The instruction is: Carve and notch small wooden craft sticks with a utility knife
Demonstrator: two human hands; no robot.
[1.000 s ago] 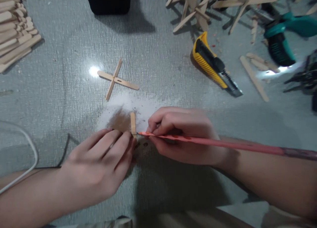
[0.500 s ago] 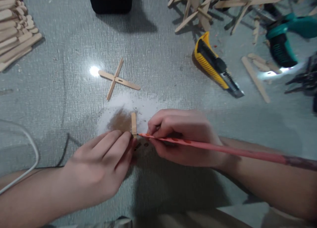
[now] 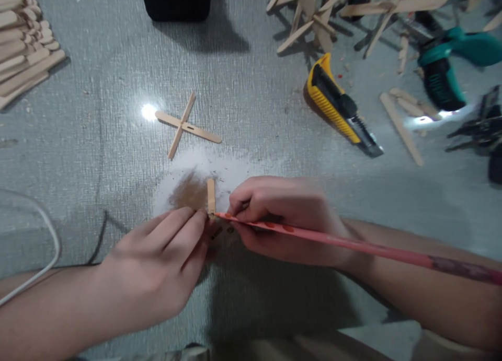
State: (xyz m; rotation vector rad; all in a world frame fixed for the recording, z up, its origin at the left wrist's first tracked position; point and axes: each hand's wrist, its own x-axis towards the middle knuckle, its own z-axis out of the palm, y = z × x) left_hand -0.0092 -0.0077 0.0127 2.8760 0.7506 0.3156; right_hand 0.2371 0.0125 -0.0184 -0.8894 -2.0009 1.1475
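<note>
My left hand [image 3: 160, 256] pinches the near end of a small wooden craft stick [image 3: 211, 195], which points away from me over a whitish patch of the table. My right hand [image 3: 274, 220] grips a long pink pencil [image 3: 337, 236] with darker spots. The pencil's tip rests at the stick, right beside my left fingertips. My fingers hide the stick's lower end. Just beyond lies a cross of two craft sticks [image 3: 181, 124], with a small slot in one of them.
A yellow utility knife [image 3: 333, 102] lies to the right, blade toward me. Stacked craft sticks [image 3: 23, 53] fill the far left; joined sticks [image 3: 309, 16] stand at the back right near a teal-handled tool [image 3: 441, 73]. A black box [image 3: 175, 3] is at the back, a white cable [image 3: 50, 230] at left.
My right hand has shifted slightly left, bringing the pencil tip onto the craft stick. The pencil's rear end has dipped toward me. My left hand is almost unmoved.
</note>
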